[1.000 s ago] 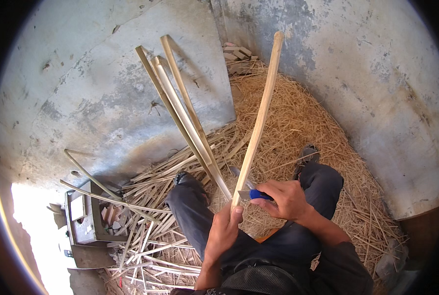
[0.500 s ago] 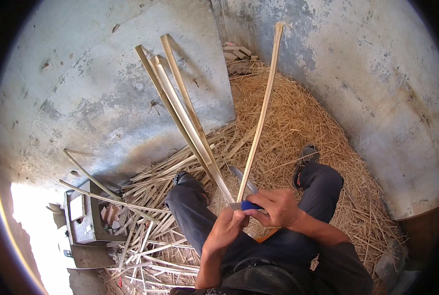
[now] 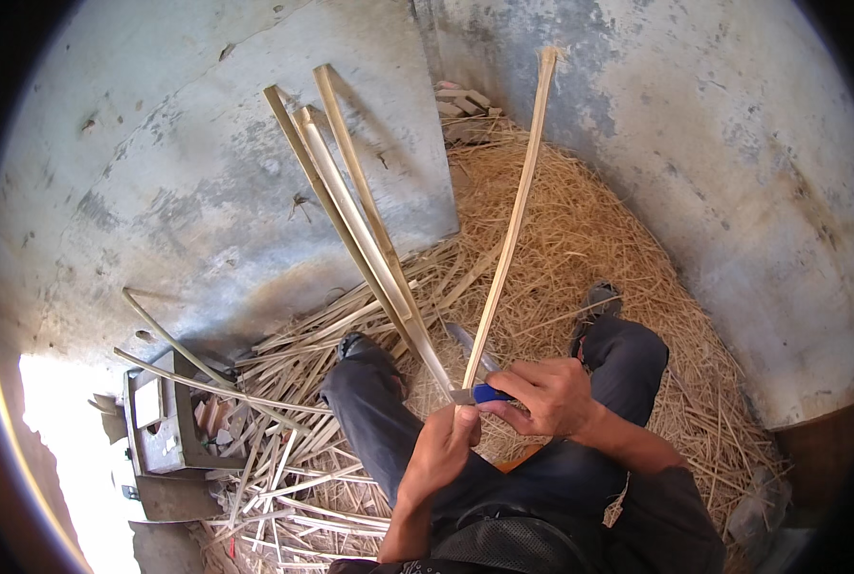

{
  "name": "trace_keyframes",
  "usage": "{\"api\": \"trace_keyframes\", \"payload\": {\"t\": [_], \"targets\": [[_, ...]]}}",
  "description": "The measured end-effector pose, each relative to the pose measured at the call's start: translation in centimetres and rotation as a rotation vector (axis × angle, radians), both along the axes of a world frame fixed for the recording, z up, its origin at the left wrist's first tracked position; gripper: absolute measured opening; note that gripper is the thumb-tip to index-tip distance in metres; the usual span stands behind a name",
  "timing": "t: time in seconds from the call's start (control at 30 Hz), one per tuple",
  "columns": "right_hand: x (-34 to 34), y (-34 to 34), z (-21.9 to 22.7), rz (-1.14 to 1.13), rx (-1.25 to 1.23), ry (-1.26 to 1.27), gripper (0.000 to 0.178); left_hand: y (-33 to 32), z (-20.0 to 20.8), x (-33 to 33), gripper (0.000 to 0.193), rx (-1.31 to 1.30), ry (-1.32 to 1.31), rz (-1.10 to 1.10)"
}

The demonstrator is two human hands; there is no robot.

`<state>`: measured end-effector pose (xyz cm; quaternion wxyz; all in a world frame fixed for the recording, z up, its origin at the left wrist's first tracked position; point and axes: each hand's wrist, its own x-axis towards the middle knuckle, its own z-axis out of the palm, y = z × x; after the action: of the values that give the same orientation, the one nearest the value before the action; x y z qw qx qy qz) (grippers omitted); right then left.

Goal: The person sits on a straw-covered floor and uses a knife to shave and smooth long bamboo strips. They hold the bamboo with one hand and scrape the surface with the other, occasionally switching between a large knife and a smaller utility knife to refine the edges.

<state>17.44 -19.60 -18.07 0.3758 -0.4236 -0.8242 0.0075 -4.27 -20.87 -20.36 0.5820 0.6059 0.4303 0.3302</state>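
**Bamboo strip turned edge-on, knife now close above the left thumb**

Compared with one second ago, the bamboo strip (image 3: pixel 513 226) has rolled from its broad face to a narrow edge, and the knife (image 3: pixel 489 393) has come down and leftward, nearer the left hand (image 3: pixel 440 448). Over the last half second the change is slight: the strip's far tip and the right hand (image 3: pixel 553 397) have both shifted a little to the right.

The left forearm rises from the lower edge, the wrist below the knuckles. Thumb and curled fingers pinch the strip's near end, with the thumb uppermost. The right forearm comes in from the lower right; that hand lies with its back up, its fingers closed around the knife's blue handle. The short grey blade points left and crosses the strip just above the left thumb.

The strip stands out between the knees, running up and slightly right from the hands, its far tip in front of the wall (image 3: pixel 695 191). It is long, slender and pale yellow, gently bowed in this view, with a slightly thicker tip where wispy fibres show.

Left of it, three larger bamboo pieces (image 3: pixel 342 187) slant upward. Straw-like shavings (image 3: pixel 551 239) cover the floor beyond.
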Motion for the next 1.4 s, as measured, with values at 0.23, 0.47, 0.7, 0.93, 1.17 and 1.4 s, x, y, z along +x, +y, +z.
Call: {"api": "trace_keyframes", "payload": {"t": [0.23,0.47,0.7,0.93,1.17,1.4], "targets": [[2.6,2.6,2.2,-0.173,0.045,0.137,0.029,-1.0,-0.4,-0.5,0.060,-0.024,0.139,-0.055],[5.5,4.6,3.1,-0.235,0.048,0.141,0.034,-2.2,-0.3,-1.2,0.061,-0.075,0.208,-0.056],[11.5,9.6,4.1,-0.382,0.015,0.203,0.044,-4.1,-1.4,-3.4,0.061,-0.158,0.243,-0.137],[16.2,12.7,4.7,-0.619,0.130,0.313,0.049,-4.3,-2.0,-4.4,0.057,-0.174,0.298,-0.110],[6.2,5.0,2.8,-0.279,-0.032,0.299,0.037,-1.7,-0.6,-2.5,0.042,0.084,0.346,0.105],[0.2,0.5,-0.6,-0.039,-0.050,0.096,0.027,0.4,1.1,0.0,0.040,0.176,0.304,0.160]]}}
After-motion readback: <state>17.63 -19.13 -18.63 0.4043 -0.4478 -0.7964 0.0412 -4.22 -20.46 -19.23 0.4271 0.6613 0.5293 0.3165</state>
